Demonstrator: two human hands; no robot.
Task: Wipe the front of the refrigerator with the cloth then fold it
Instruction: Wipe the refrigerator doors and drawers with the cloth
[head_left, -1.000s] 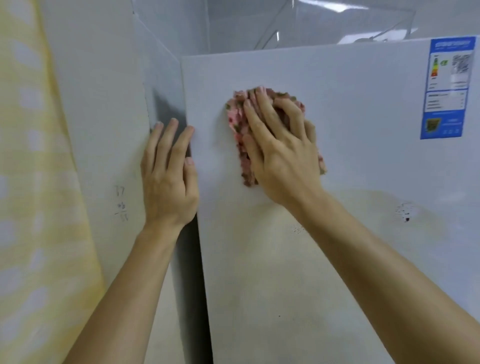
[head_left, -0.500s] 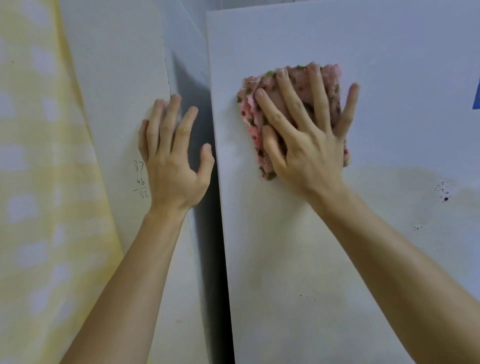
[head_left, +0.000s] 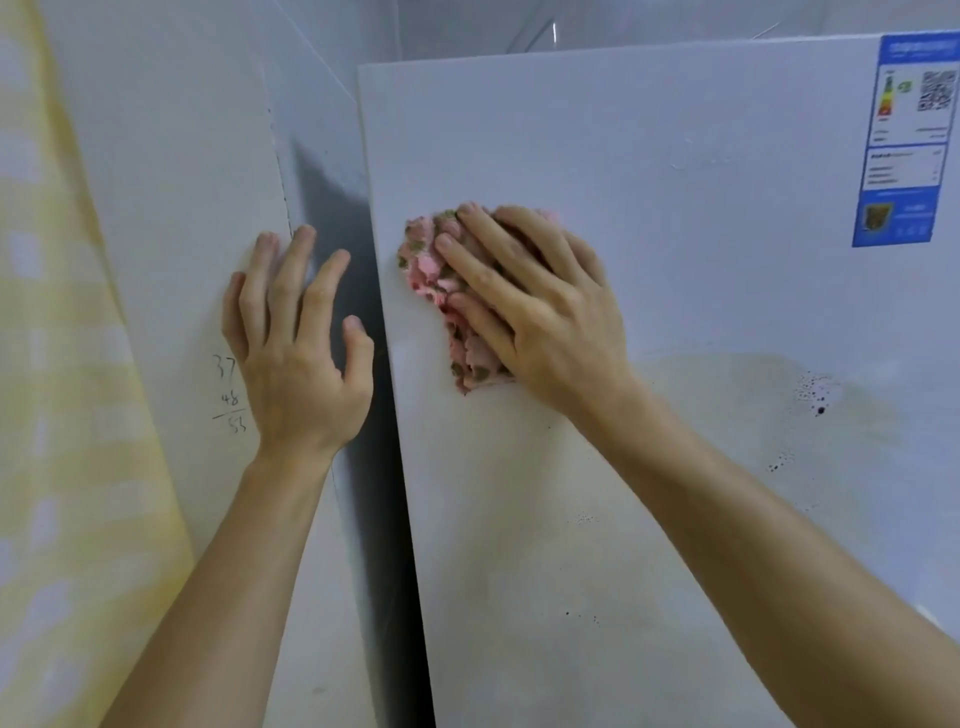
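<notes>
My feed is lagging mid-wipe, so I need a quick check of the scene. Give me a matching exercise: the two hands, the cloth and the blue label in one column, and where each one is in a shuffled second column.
Column A
1. left hand
2. right hand
3. cloth
4. blue label

Column B
a. top right corner of the refrigerator door
b. flat on the white wall left of the refrigerator
c. pressing on top of the cloth
d. bunched against the door, near its left edge

Pairs: 1-b, 2-c, 3-d, 4-a
</notes>
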